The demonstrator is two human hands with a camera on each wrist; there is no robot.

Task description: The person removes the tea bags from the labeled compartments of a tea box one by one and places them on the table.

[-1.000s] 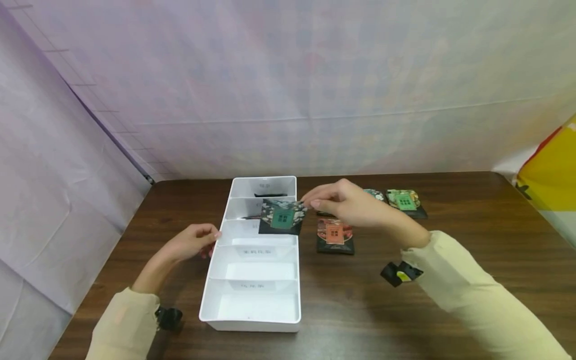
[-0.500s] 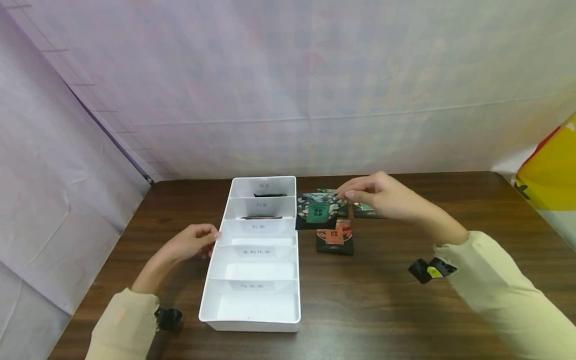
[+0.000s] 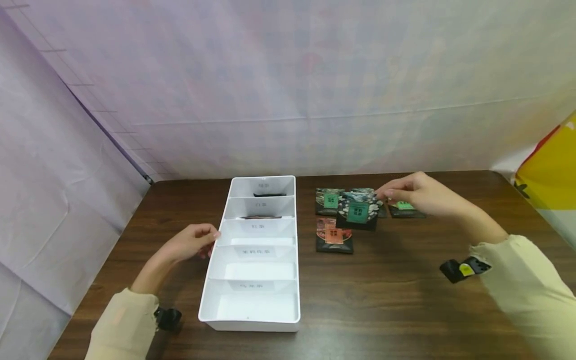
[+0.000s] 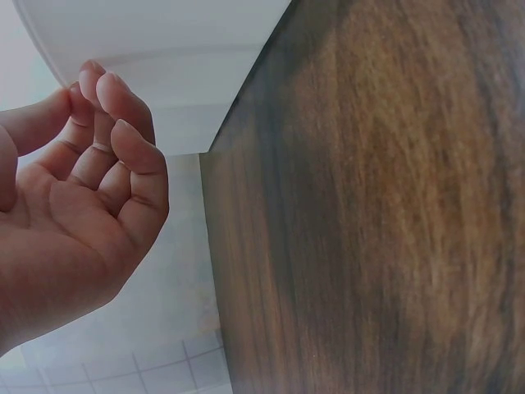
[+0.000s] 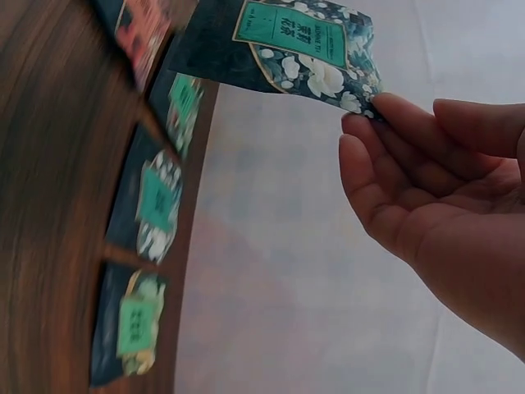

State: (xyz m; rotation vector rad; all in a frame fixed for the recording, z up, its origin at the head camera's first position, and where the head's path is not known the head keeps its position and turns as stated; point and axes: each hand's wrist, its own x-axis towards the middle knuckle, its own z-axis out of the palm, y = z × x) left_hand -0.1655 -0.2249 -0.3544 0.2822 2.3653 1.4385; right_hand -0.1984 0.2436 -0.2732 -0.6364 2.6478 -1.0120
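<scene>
My right hand (image 3: 416,192) pinches a dark tea sachet (image 3: 358,210) by its upper corner, thumb and fingertips together. The sachet has a green label and white flowers; in the right wrist view this tea sachet (image 5: 299,49) hangs above the others. On the table behind it lie a green-labelled sachet (image 3: 327,200), another sachet partly hidden, and a third sachet (image 3: 407,209) below my fingers. A red-labelled sachet (image 3: 334,235) lies nearer. My left hand (image 3: 193,242) pinches the left rim of a white divided box (image 3: 297,300), its other fingers curled outside the wall.
The box has several labelled compartments; dark sachets (image 3: 270,195) stand in the two farthest. A pale cloth backdrop (image 3: 310,100) rises behind the brown wooden table (image 3: 387,300). Yellow and red fabric (image 3: 549,165) hangs at the far right.
My right hand has carried the tea sachet rightward from over the box, past its right edge, to above the sachets on the table. The left hand and box stay in place.
</scene>
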